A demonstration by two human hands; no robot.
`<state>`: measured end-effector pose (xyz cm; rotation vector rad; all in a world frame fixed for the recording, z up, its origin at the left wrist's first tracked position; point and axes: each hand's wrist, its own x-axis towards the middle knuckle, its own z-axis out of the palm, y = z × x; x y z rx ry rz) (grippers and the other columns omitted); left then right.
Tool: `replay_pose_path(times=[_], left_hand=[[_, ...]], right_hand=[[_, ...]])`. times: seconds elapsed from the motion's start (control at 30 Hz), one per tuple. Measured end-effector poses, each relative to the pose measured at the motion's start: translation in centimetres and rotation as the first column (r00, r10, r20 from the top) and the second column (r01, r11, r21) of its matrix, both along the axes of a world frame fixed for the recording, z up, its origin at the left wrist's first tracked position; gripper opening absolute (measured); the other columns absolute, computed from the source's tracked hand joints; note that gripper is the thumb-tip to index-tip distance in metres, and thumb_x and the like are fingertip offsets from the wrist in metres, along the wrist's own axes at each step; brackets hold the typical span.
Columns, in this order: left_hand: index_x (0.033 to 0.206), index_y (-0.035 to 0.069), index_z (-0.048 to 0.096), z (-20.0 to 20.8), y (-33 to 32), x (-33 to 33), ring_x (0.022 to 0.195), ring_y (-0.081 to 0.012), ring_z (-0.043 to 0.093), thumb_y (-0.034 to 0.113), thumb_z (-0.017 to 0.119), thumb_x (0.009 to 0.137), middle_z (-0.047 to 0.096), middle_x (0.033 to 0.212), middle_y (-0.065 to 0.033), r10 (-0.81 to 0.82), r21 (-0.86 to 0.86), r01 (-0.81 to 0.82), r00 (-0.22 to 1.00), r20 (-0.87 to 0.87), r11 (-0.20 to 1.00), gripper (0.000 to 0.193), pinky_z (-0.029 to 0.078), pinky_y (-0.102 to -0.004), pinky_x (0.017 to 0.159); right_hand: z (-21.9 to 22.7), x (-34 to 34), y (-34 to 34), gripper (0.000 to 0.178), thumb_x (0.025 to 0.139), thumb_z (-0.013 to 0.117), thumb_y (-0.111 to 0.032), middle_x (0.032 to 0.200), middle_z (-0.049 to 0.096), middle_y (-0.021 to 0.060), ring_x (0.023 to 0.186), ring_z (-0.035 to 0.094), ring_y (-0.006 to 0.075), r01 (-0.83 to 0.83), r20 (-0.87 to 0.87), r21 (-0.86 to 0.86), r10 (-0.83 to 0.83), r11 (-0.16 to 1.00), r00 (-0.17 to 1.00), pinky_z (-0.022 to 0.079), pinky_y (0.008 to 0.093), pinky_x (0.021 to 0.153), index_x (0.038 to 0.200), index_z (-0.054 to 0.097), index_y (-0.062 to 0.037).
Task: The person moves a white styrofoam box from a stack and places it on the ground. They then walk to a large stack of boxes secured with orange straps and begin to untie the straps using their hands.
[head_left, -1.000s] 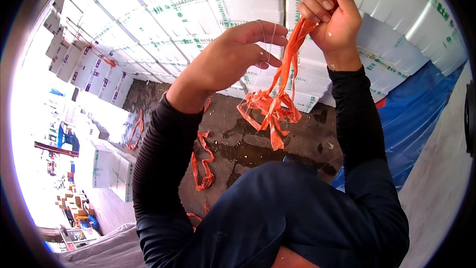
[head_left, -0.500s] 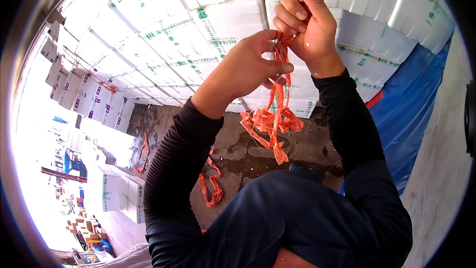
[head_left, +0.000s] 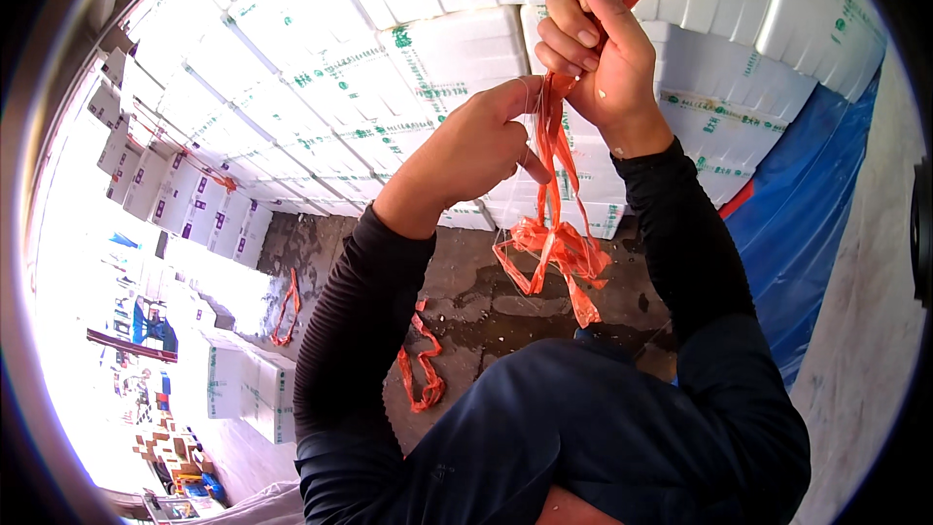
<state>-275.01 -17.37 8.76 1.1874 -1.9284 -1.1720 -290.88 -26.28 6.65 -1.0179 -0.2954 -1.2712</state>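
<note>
Bunched orange plastic twine (head_left: 556, 126) hangs down in front of the stacked white boxes. My right hand (head_left: 607, 58) is closed round its upper part, where several strands run up and out of the frame. Beside it, my left hand (head_left: 471, 146) has its index finger stretched against the twine just below the right fist. The left thumb is spread apart lower down, touching or close to the strands. Fine loose fibres trail by the left fingers. A crumpled tangle at the twine's lower end (head_left: 559, 251) dangles free above the ground. The remaining left fingers are mostly hidden.
White foam boxes (head_left: 457, 49) with green print form a wall ahead. Blue sheeting (head_left: 797, 233) covers the right side. Loose orange twine (head_left: 423, 369) lies on the wet dark floor (head_left: 466, 282). More white boxes (head_left: 248, 384) stand at the left.
The left thumb and fingers have spread from around the strands, and the index finger has straightened. The dangling tangle has swung slightly right and lower. My right hand keeps its hold.
</note>
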Motion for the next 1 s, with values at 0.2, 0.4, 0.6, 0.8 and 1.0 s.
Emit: replay_pose_path(times=[0.2, 0.4, 0.6, 0.8, 1.0], left_hand=[[0.135, 0.002, 0.05, -1.2, -0.3, 0.6, 0.066, -0.0134, 0.067, -0.004, 0.03, 0.086, 0.063, 0.117, -0.0134, 0.092, 0.007, -0.091, 0.992, -0.09, 0.996, 0.053, 0.044, -0.0209, 0.05], [0.13, 0.003, 0.056, -0.8, -0.1, 0.6, 0.063, -0.0088, 0.063, 0.007, 0.056, 0.091, 0.066, 0.1, -0.0059, 0.134, 0.063, -0.131, 0.99, -0.05, 0.989, 0.039, 0.041, -0.0188, 0.048], [0.102, -0.004, 0.063, -1.5, -0.9, 0.2, 0.076, -0.0169, 0.064, 0.02, 0.075, 0.08, 0.067, 0.086, -0.0104, 0.181, -0.314, -0.132, 0.975, 0.132, 0.94, 0.034, 0.049, -0.0315, 0.069], [0.086, -0.005, 0.059, -3.1, -2.0, -0.6, 0.066, -0.0232, 0.055, 0.027, 0.076, 0.077, 0.061, 0.075, -0.0129, 0.311, -0.445, -0.245, 0.947, 0.081, 0.861, 0.037, 0.047, -0.0332, 0.067], [0.08, -0.006, 0.055, -3.5, -2.1, 0.4, 0.059, -0.0154, 0.051, 0.022, 0.066, 0.082, 0.054, 0.062, -0.0109, 0.364, -0.33, -0.357, 0.931, -0.043, 0.874, 0.029, 0.044, -0.0346, 0.057]], right_hand=[[0.2, 0.0, 0.3, 0.033, 0.1, 0.048, -0.028, 0.062, 0.033, -0.0065, 0.049, 0.025, 0.0042, 0.003, -0.004, -0.018, -0.003, 1.0, 1.0, 0.024, 0.0217, 0.049, 0.07, 0.039, -0.0155], [0.1, 0.2, 0.1, 0.035, 0.1, 0.048, -0.029, 0.062, 0.033, -0.0066, 0.049, 0.025, 0.0041, 0.015, -0.008, -0.012, -0.015, 1.0, 1.0, 0.023, 0.022, 0.048, 0.069, 0.039, -0.0155], [0.2, 1.2, -0.1, 0.035, 0.099, 0.049, -0.029, 0.062, 0.032, -0.0064, 0.049, 0.025, 0.0048, 0.016, -0.008, 0.01, -0.015, 1.0, 1.0, 0.024, 0.0224, 0.049, 0.069, 0.038, -0.015], [0.1, 1.6, -0.3, 0.032, 0.102, 0.043, -0.027, 0.063, 0.033, -0.0057, 0.049, 0.024, 0.005, -0.007, -0.031, -0.011, 0.006, 1.0, 1.0, 0.025, 0.0226, 0.049, 0.072, 0.038, -0.0152], [0.5, 1.1, 2.5, 0.027, 0.098, 0.047, -0.032, 0.096, 0.055, 0.0079, 0.09, 0.053, 0.019, 0.058, -0.04, -0.096, -0.062, 0.994, 0.997, 0.04, 0.0337, 0.086, 0.108, 0.052, -0.0072]])
